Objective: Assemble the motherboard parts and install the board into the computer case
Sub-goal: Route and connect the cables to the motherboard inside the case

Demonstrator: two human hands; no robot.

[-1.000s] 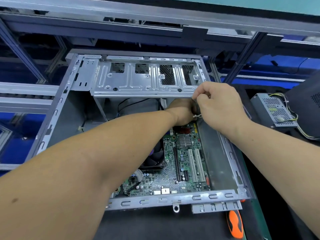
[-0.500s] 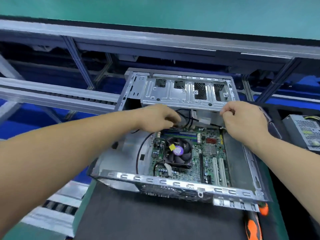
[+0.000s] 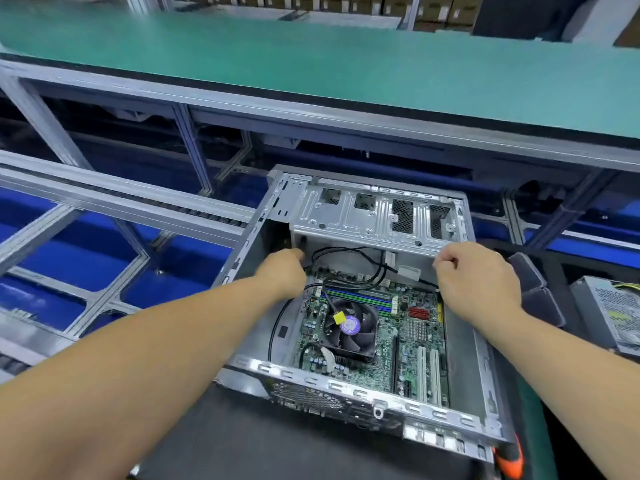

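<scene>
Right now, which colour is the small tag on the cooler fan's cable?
Yellow: the tag lies on the cooler fan, clearest in the head view.

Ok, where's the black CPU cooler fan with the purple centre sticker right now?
In the head view, the black CPU cooler fan sits on the green motherboard inside the open metal computer case, between the two forearms, just below the green memory sticks.

The open silver sheet-metal computer case [image 3: 349,384] holds a green rectangular motherboard [image 3: 408,336]; its black round cooler fan [image 3: 351,329] bears a purple centre label and yellow tag.
</scene>
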